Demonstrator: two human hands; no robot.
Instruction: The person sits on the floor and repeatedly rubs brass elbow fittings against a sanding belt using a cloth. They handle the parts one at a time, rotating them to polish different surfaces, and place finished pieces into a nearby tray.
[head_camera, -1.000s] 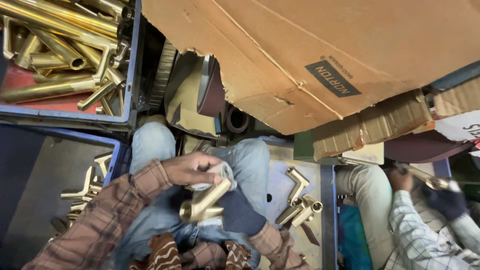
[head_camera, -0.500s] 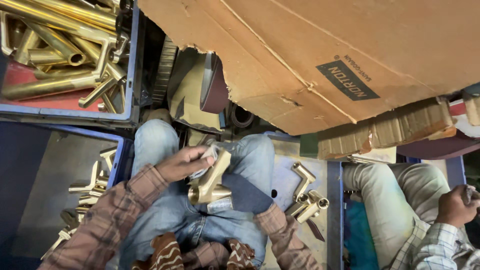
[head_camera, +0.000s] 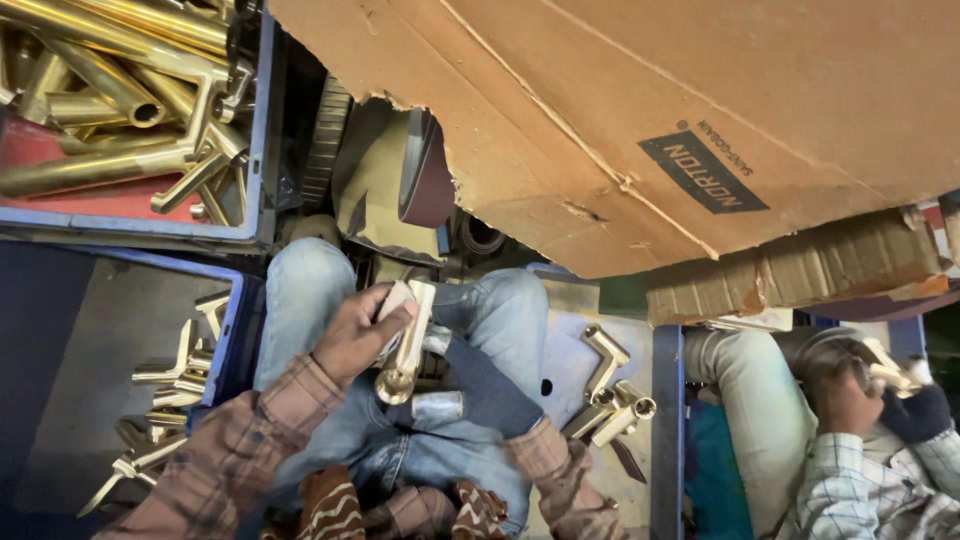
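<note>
A T-shaped brass fitting (head_camera: 408, 345) stands nearly upright over my lap, open round end down. My left hand (head_camera: 355, 335) grips its upper part with a pale scrap of cloth or paper under the fingers. My right hand (head_camera: 480, 385), covered by a dark blue glove, comes in from the lower right and holds the fitting's lower side, next to a short silvery stub (head_camera: 437, 405). Both my sleeves are brown plaid, and my knees are in blue jeans.
A blue crate (head_camera: 255, 150) of long brass tubes sits at top left. Another blue crate (head_camera: 232, 330) holds small brass fittings at left. More fittings (head_camera: 610, 395) lie on a grey tray at right. A torn cardboard sheet (head_camera: 620, 120) hangs overhead. A co-worker's hand (head_camera: 845, 400) works a brass piece at far right.
The fitting has been turned from lying across my lap to nearly upright and lifted slightly. The co-worker's hands have shifted at the right edge.
</note>
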